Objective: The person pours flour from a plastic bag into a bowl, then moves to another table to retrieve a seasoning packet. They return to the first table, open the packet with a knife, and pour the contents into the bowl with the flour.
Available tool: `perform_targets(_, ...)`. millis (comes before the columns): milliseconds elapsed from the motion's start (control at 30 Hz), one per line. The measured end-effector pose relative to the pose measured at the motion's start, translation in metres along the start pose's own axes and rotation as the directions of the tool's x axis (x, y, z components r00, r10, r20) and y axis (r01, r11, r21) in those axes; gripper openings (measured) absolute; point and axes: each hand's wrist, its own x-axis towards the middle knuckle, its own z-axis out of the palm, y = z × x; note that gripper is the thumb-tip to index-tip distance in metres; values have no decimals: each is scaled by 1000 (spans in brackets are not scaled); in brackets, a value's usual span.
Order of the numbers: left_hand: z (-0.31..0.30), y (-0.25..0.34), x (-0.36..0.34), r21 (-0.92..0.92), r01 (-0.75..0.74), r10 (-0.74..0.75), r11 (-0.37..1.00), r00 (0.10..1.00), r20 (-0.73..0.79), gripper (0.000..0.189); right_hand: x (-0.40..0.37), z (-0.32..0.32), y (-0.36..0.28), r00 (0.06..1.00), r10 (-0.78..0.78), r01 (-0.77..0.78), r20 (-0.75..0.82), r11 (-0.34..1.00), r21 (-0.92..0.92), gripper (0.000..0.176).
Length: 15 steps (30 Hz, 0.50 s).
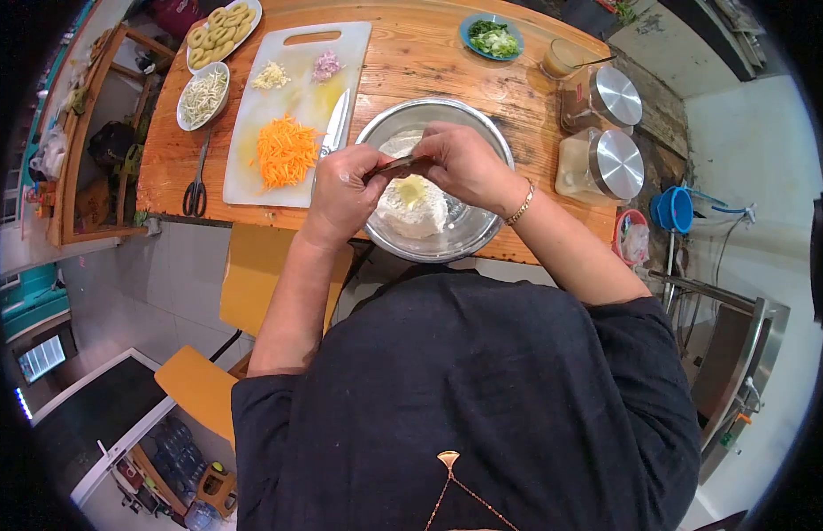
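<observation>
My left hand [345, 186] and my right hand [464, 164] are both closed, pinching a small dark flat packet [401, 165] between them. Seen nearly edge-on, the packet shows no readable print. It is held over a large metal bowl [495, 133]. In the bowl lies a mound of white flour [416, 219], with a patch of pale yellow powder [411, 190] on top. Left of the bowl, a knife [337, 119] rests on a white cutting board [252, 97] beside shredded carrot [286, 152]. A bracelet circles my right wrist.
Chopped garlic [271, 76] and chopped shallot [326, 65] lie on the board. Bean sprouts [202, 97], scissors [195, 196] and a plate of pale rings [221, 35] are at left. Sliced greens [493, 39], a glass [560, 58] and two lidded jars [597, 164] stand at right.
</observation>
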Motion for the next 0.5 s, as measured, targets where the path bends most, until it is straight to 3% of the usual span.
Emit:
perform_targets(100, -3, 2, 0, 20, -47, 47, 999, 999, 5, 10, -1, -3, 5, 990, -7, -8, -138, 994, -110, 10)
perform_targets(200, -5, 3, 0, 0, -67, 66, 998, 998, -10, 10, -5, -6, 2, 999, -45, 46, 6, 998, -53, 10)
perform_targets(300, -5, 3, -1, -18, -38, 38, 999, 999, 1, 9, -8, -2, 1, 989, -38, 24, -144, 995, -96, 9)
perform_targets(367, -3, 6, -2, -35, -44, 44, 998, 999, 13, 8, -8, -2, 2, 993, -36, 28, -112, 997, -75, 7)
perform_targets(500, -2, 1, -4, -45, 78, -78, 996, 997, 11, 11, -10, -8, -1, 998, 11, -16, -56, 996, -89, 6)
